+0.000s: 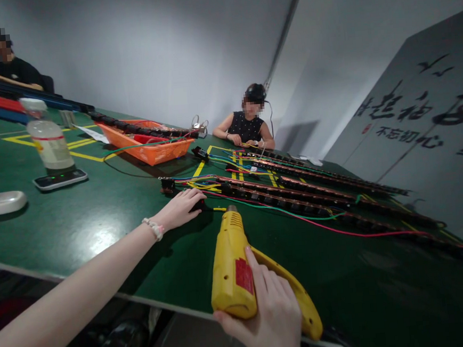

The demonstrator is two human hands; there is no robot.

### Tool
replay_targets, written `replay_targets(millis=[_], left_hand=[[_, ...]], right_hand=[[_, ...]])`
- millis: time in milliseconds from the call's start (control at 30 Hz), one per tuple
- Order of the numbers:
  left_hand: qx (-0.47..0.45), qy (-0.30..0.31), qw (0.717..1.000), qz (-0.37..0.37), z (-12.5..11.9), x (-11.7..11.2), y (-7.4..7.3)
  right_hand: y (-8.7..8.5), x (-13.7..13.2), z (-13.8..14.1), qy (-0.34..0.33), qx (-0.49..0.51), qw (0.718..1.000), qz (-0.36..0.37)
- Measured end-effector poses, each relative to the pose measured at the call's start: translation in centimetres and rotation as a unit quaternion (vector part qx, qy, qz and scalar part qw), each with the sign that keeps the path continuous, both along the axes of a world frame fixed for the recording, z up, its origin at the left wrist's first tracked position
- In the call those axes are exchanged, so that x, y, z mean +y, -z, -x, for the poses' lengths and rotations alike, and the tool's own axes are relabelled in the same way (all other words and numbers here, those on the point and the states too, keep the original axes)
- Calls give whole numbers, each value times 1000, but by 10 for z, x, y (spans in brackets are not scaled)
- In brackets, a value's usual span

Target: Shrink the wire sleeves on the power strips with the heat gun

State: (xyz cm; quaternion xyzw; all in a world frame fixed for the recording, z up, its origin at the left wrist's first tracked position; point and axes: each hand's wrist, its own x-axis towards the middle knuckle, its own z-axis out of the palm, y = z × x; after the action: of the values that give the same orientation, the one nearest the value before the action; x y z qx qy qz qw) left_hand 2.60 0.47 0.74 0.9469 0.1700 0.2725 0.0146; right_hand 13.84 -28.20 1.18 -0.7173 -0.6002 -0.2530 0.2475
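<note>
My right hand point(271, 298) is closed around a yellow heat gun point(228, 270) with a red label on its housing. The gun's metal nozzle points away from me and sits right by a yellow-sleeved wire end point(219, 210). My left hand point(183, 208), with a beaded bracelet at the wrist, is closed over the dark part of that wire, partly hiding it. Just beyond the left fingers lies a long black and copper-coloured strip assembly point(265, 196) with a bundle of coloured wires point(200, 185) at its left end.
More long strips point(328, 174) lie behind and to the right. An orange basket point(150, 154), a bottle point(48, 140) on a flat device point(61, 180) and a white oval object point(3, 203) stand left on the green table point(99, 226). One person point(247, 127) works opposite; another point(19, 72) sits far left.
</note>
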Motion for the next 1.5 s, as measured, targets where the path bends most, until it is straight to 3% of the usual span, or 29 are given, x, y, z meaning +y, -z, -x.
replay_targets(millis=[267, 467, 867, 1133, 1500], left_hand=[[-3, 6, 1000, 14, 0, 2, 2], [4, 10, 1000, 11, 0, 2, 2], [6, 12, 1000, 7, 4, 0, 0], [-5, 16, 1000, 12, 3, 2, 1], [-17, -5, 998, 56, 2, 5, 6]], right_hand=[[4, 12, 33, -20, 40, 999, 3], [7, 14, 39, -31, 53, 998, 17], [-8, 12, 8, -85, 22, 996, 5], [0, 0, -22, -44, 24, 999, 9], [1, -1, -23, -10, 6, 1000, -1]])
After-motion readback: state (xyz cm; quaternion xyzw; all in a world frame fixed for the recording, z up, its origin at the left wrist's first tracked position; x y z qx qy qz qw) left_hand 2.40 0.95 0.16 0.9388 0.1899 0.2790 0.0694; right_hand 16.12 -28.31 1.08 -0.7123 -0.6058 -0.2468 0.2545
